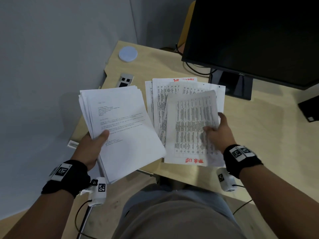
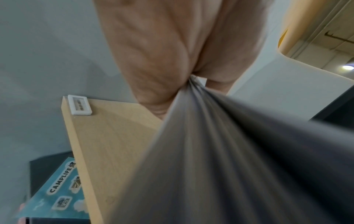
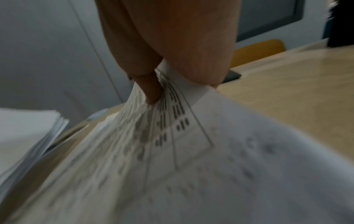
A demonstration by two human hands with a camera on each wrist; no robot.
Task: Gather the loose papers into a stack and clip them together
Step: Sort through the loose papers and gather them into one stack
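The left hand (image 1: 89,147) is pinching a thick letter stack (image 1: 120,128) left of the monitor (image 1: 255,37). The right hand (image 1: 219,130) is pinching table sheets (image 1: 189,128) below it; they should land squarely on that stack, edges aligned.

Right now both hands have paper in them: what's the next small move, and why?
Probably bring the table sheets pinched in the right hand across onto the letter stack gripped by the left hand. The two bundles are apart, and more printed sheets lie fanned on the desk, so gathering isn't finished.
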